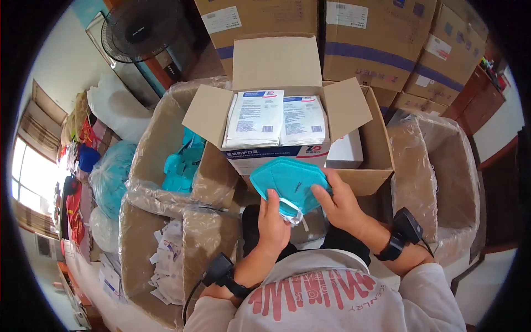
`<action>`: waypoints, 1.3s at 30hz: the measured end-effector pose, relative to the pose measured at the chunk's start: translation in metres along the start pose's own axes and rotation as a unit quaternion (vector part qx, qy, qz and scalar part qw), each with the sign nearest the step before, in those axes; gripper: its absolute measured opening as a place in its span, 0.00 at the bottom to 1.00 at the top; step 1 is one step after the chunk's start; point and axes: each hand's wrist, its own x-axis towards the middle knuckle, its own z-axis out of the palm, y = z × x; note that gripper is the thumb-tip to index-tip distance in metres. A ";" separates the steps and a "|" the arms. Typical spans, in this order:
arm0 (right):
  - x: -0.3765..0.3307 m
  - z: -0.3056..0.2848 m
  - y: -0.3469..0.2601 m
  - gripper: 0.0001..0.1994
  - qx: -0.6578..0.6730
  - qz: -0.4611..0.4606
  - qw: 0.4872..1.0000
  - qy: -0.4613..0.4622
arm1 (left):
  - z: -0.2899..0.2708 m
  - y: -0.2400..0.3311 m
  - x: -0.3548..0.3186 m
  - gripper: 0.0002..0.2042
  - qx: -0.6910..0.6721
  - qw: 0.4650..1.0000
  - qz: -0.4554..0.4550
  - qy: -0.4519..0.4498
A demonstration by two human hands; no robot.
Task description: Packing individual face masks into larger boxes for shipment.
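Both the left hand (272, 221) and right hand (342, 206) pinch the teal mask (290, 183) by its lower edge with thumbs and fingertips (a light grip), so it may slip into the lined carton (182, 166).

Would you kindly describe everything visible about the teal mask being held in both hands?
The teal mask is a flat-folded face mask of soft, fabric-like material, with angled edges and a centre fold. White straps hang bunched below its lower edge. It is held roughly flat, facing the camera, above the person's lap and before the open cardboard box. The left hand pinches its lower left part; the right hand holds its right side.
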 end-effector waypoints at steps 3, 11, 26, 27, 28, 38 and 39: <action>-0.002 -0.003 0.002 0.14 -0.036 -0.016 0.999 -0.013 | -0.005 0.000 0.000 0.19 0.032 0.999 -0.002 0.020; 0.026 -0.038 -0.012 0.11 -0.208 -0.058 0.969 -0.121 | 0.039 0.061 0.024 0.16 0.718 0.540 0.411 -0.153; -0.010 0.001 0.004 0.13 0.155 0.104 0.936 -0.299 | 0.040 0.067 0.057 0.16 0.672 0.688 0.274 -0.007; -0.010 0.000 0.006 0.13 0.156 0.102 0.934 -0.303 | 0.033 0.076 0.061 0.15 0.664 0.681 0.308 0.026; -0.010 -0.005 0.009 0.12 0.163 0.112 0.940 -0.278 | 0.019 0.088 0.070 0.15 0.645 0.674 0.359 0.031; 0.012 -0.054 0.003 0.14 0.082 0.120 0.957 -0.252 | -0.025 0.120 0.041 0.09 0.669 0.714 0.019 -0.207; 0.015 -0.048 0.008 0.13 0.033 0.043 0.972 -0.230 | -0.013 0.101 0.024 0.13 0.695 0.647 -0.090 -0.302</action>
